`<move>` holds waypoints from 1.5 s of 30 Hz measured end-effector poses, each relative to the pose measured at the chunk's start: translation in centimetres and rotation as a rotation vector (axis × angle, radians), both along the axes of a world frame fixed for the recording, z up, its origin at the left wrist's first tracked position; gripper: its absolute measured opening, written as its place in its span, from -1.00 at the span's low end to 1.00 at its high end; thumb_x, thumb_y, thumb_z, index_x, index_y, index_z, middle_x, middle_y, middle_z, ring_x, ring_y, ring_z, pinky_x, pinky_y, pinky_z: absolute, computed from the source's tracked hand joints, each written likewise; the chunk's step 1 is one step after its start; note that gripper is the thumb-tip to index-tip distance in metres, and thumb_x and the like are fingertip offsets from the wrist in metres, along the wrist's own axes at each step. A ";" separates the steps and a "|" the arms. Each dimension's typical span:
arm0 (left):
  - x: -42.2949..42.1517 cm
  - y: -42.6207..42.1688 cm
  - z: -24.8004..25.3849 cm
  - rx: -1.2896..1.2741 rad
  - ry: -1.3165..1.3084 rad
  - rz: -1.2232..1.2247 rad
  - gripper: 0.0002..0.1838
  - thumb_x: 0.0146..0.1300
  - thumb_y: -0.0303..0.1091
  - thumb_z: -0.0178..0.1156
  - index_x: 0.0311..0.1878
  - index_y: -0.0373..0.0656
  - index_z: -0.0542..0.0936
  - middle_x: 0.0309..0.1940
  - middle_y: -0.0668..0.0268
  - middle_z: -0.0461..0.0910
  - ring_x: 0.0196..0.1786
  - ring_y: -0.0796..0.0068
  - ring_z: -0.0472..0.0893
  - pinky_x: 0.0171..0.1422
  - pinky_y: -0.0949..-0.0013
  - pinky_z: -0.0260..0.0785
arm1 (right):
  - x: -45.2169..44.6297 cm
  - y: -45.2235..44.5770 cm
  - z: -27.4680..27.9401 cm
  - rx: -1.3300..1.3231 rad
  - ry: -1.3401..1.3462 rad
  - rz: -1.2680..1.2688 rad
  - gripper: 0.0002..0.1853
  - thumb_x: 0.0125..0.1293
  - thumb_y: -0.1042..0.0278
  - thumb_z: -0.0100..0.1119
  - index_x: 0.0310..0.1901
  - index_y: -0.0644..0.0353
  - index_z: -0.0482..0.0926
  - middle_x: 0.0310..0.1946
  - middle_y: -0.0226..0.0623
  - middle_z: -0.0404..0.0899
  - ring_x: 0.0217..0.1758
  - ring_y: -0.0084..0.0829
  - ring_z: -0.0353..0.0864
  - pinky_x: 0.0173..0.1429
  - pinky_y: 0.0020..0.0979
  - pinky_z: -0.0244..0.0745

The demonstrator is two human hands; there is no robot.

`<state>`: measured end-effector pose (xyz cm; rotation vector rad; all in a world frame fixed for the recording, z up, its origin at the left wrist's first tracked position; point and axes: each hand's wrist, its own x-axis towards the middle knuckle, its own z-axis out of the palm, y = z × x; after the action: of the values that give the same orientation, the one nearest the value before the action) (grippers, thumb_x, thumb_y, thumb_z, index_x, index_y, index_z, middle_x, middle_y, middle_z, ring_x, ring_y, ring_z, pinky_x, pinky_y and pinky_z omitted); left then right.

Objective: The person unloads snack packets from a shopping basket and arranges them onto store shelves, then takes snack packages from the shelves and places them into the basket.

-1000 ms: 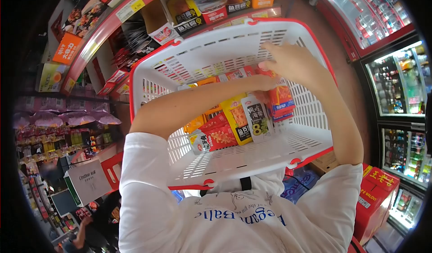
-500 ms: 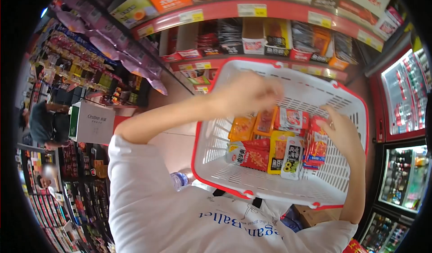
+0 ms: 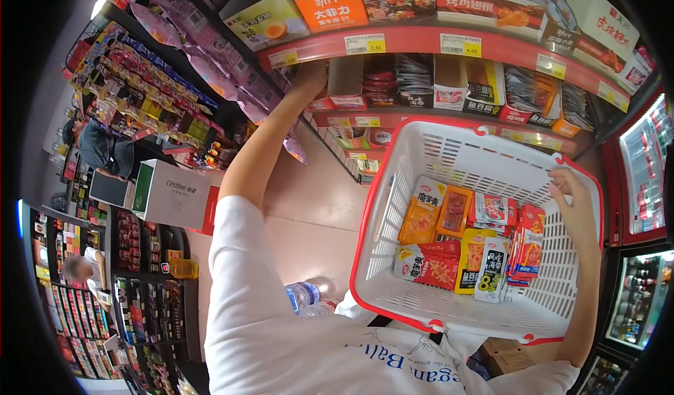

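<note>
My left hand [image 3: 311,79] reaches under the red shelf edge, into the left end of the lower row of snack boxes [image 3: 345,86]. Its fingers are hidden there. My right hand [image 3: 572,195] hangs over the right side of the white shopping basket [image 3: 449,318] with its red rim. Its fingers are apart and loosely bent near the basket's inner wall, with nothing seen in them. Inside the basket lie orange snack packets [image 3: 420,216], a red packet [image 3: 439,265], a yellow packet [image 3: 472,254], a white-and-black packet [image 3: 492,272] and a stack of red-and-blue packets [image 3: 528,244].
A red shelf edge [image 3: 407,42] with price tags runs across the top. Purple bags [image 3: 196,40] hang at left. A white carton [image 3: 175,193] and a person in dark clothes [image 3: 109,149] are beyond. Bottles [image 3: 303,295] stand low by my side; drink coolers [image 3: 642,297] line the right.
My left hand has moved from above the basket to the shelf at upper left. The basket appears further right, and my right hand has shifted from over the packets toward the basket's right wall.
</note>
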<state>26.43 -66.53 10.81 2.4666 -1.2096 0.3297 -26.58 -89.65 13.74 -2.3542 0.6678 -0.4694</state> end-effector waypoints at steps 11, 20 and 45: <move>9.8 -2.2 -3.4 -0.356 -0.090 -0.307 -0.52 0.44 -0.05 -0.04 0.32 -0.08 0.35 0.34 0.13 0.31 0.38 0.19 0.29 0.47 0.16 0.11 | 0.0 -0.2 -1.9 0.083 0.054 -0.098 -0.86 0.23 0.48 0.16 -0.17 0.23 0.54 -0.48 -0.27 0.55 -0.43 -0.51 0.50 -0.26 -0.44 0.37; 9.1 -2.4 -3.6 -0.408 -0.288 -0.273 -0.52 0.42 -0.03 -0.02 0.28 -0.07 0.39 0.26 0.13 0.40 0.31 0.20 0.37 0.37 0.15 0.21 | 0.0 -1.0 -2.2 0.052 0.099 -0.040 -0.86 0.28 0.48 0.09 -0.14 0.24 0.54 -0.42 -0.30 0.59 -0.44 -0.57 0.55 -0.33 -0.52 0.41; 10.4 -1.3 -2.9 -0.392 -0.235 -0.247 -0.47 0.17 0.00 0.28 0.13 -0.08 0.51 0.14 0.18 0.51 0.23 0.19 0.45 0.31 0.14 0.27 | 0.3 -0.4 -1.9 0.109 0.114 -0.062 -0.85 0.26 0.47 0.15 -0.15 0.28 0.52 -0.46 -0.22 0.54 -0.43 -0.48 0.47 -0.25 -0.43 0.37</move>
<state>36.79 -67.86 7.91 1.9616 -1.3731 0.7262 -26.24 -90.00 11.88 -2.2755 0.8005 -0.3192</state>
